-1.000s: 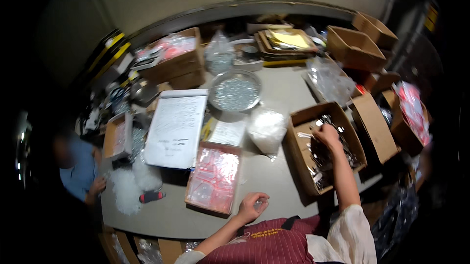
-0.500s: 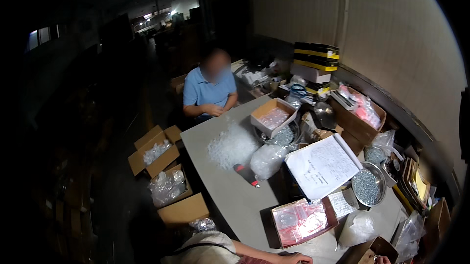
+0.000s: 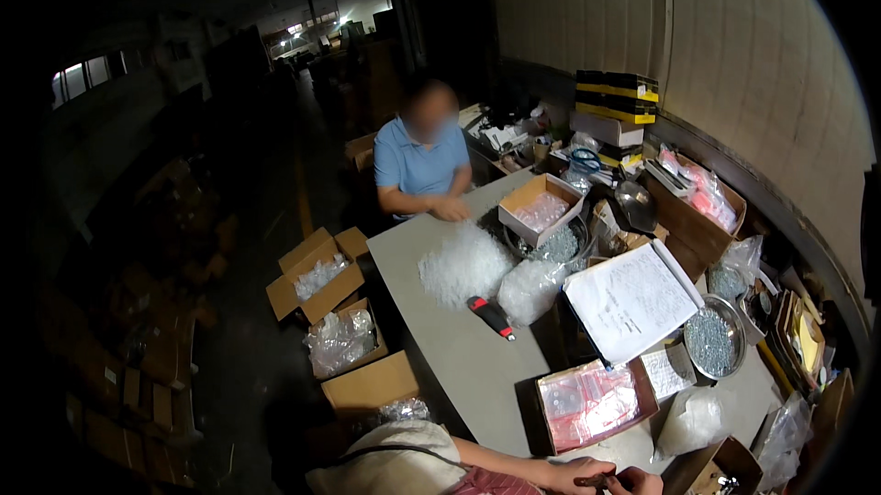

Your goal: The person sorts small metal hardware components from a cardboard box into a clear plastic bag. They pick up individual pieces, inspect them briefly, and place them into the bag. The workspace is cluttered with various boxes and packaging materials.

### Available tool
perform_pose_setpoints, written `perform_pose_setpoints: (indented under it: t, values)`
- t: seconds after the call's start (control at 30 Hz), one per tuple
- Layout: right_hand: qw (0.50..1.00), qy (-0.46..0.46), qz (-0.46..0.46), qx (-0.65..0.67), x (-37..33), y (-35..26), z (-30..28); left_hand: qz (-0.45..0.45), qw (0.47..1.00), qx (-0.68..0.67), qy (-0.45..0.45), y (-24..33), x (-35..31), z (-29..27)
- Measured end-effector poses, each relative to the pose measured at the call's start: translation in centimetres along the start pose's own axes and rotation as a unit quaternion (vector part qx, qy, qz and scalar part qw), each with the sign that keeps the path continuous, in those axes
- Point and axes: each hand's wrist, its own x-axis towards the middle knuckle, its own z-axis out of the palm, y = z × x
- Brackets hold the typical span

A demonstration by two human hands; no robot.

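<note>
At the lower edge my left hand (image 3: pixel 576 474) and my right hand (image 3: pixel 636 482) come together, fingers closed. Between them is something small and dark (image 3: pixel 601 476), too hidden to make out. Just beyond my hands lie clear plastic bags with red edges (image 3: pixel 587 403) in a shallow cardboard box (image 3: pixel 650 406). To the right of my right hand stands a small open box (image 3: pixel 745 463) with little pieces inside. A cloudy plastic bag (image 3: pixel 695 422) rests on the table (image 3: pixel 440 348) behind that box.
A co-worker in a blue shirt (image 3: pixel 418 165) sits across, a hand near a pile of translucent pieces (image 3: pixel 466 266). A red-and-black cutter (image 3: pixel 492 318), a written pad (image 3: pixel 633 300) and a metal bowl of hardware (image 3: pixel 714 344) lie between us. Open cartons (image 3: pixel 317 275) stand left of the table.
The view has shifted, so the scene sits further right and slightly higher. My right hand has come to meet my left. The co-worker's hand has reached toward the pile.
</note>
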Motion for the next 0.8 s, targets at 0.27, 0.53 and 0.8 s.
perform_pose_setpoints:
  t: [0.27,0.53,0.8]
  values:
    - [0.998,-0.054,0.001,0.015,1.6,-1.5,0.9,0.083,0.976,0.191,0.063,0.1,-0.8,-0.6]
    - [0.973,0.013,0.02,-0.228,0.0,3.9,5.3,-0.035,0.997,-0.06,-0.013,-4.0,-0.4,1.3]
    - [0.987,0.059,-0.137,-0.053,-1.6,-0.5,1.0,-0.094,0.993,0.075,0.017,-5.4,-0.7,1.8]
